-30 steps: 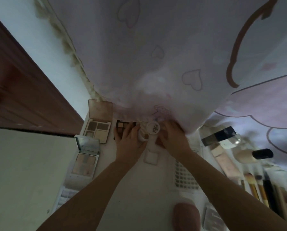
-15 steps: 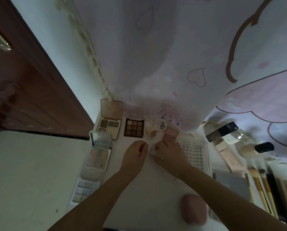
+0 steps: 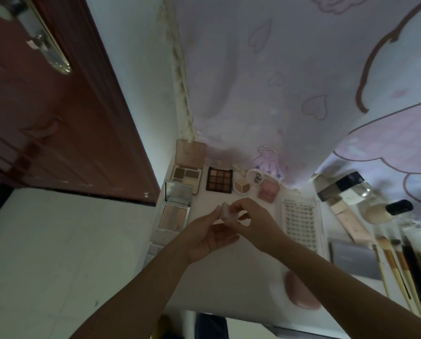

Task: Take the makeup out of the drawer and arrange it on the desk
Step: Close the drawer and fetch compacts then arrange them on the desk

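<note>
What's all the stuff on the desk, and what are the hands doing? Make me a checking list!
Surface: white desk, dimly lit.
Job's things: small pale compact held above the desk by both hands; dark nine-pan palette, round compact and pink blush in a row at the back.
Clutter: brushes, bottles, pink sponge.
Grippers: left hand and right hand both pinch the compact.
Cables: nothing seen.
Surroundings: brown door, patterned curtain.

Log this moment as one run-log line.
phase: handling item above desk | left hand: holds small clear compact | right hand: pinches same compact | palettes lie in rear row, nine-pan palette included
</note>
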The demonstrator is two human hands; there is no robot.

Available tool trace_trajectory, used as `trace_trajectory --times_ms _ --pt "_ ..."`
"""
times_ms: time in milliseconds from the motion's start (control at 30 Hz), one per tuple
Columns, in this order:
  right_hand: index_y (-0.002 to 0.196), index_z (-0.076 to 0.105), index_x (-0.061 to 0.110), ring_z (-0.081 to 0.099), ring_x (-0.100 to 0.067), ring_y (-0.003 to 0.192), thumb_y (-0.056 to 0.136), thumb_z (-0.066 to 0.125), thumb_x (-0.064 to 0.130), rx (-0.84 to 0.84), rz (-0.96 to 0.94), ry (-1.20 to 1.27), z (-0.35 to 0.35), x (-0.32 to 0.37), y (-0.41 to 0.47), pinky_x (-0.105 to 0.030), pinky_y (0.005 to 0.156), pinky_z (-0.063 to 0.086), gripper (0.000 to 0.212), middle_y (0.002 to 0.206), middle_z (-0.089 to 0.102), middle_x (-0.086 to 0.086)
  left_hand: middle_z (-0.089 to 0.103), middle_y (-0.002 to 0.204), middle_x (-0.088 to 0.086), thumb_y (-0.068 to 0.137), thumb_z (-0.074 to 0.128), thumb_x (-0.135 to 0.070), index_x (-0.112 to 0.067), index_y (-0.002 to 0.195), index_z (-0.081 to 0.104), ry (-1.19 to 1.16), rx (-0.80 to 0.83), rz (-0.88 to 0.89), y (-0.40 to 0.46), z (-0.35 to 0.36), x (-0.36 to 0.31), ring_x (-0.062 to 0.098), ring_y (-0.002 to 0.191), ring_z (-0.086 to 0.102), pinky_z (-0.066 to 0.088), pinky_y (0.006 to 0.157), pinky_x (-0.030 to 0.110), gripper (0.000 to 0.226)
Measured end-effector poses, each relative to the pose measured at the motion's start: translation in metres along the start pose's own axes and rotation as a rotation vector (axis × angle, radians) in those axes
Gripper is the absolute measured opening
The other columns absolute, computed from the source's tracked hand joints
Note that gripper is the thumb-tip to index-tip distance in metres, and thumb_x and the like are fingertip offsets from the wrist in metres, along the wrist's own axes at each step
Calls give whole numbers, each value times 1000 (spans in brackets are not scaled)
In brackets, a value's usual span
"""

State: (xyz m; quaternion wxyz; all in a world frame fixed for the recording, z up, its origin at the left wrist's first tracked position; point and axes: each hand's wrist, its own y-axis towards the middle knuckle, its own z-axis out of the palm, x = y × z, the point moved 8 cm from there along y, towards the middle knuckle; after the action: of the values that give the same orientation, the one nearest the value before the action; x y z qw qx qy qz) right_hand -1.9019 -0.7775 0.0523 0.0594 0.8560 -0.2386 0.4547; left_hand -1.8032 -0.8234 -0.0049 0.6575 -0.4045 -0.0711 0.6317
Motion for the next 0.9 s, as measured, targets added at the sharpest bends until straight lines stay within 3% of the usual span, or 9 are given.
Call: trace_trajectory --times_ms 167,233,333,467,567,700,833,900 --pt "98 61 28 60 4 91 85 66 24 98 66 83 4 -8 3 -10 79 48 15 98 62 16 68 97 23 89 56 -25 -1 111 63 -44 -24 -28 -10 -9 -2 29 85 69 58 73 37 33" --pt "95 64 23 65 -2 88 91 60 23 127 157 205 0 -16 7 -15 77 52 7 96 68 9 67 95 27 91 53 -18 2 110 61 -138 -34 -67 -12 -10 2 32 84 69 59 72 37 29" --pt "90 65 11 69 -13 80 96 49 14 128 310 429 -3 -32 16 -20 67 55 17 90 71 -4 66 96 29 94 49 -17 6 112 57 -225 -82 -94 -14 -13 8 32 82 68 59 65 32 30" --pt "84 63 12 63 -10 64 93 53 13 127 391 273 12 -46 31 -14 52 48 14 82 69 -3 61 94 27 97 47 -16 8 109 55 -359 -265 -47 -10 -27 13 32 80 61 59 59 33 28" --pt "86 61 7 59 -10 58 94 50 10 117 403 202 29 -47 50 -12 45 44 14 77 65 -5 56 92 27 95 46 -2 8 97 55 -452 -431 44 -12 -41 11 35 80 56 57 72 43 14" --pt "85 57 4 55 -11 51 96 46 6 145 388 157 45 -42 70 -14 43 45 16 69 59 -7 55 88 23 95 41 4 4 87 54 -500 -572 133 -15 -45 9 33 78 55 49 86 45 15" --pt "106 57 2 54 -13 54 96 47 9 180 337 65 53 -37 77 -13 45 44 15 77 59 -13 51 80 21 94 39 7 0 78 49 -522 -664 147 -20 -41 10 32 73 52 48 83 46 19" --pt "116 52 6 55 -16 57 95 50 11 202 308 -6 52 -32 74 -20 50 46 22 80 60 -13 48 79 20 92 39 8 -1 74 47 -528 -676 145 -23 -41 9 32 72 51 47 86 47 22"
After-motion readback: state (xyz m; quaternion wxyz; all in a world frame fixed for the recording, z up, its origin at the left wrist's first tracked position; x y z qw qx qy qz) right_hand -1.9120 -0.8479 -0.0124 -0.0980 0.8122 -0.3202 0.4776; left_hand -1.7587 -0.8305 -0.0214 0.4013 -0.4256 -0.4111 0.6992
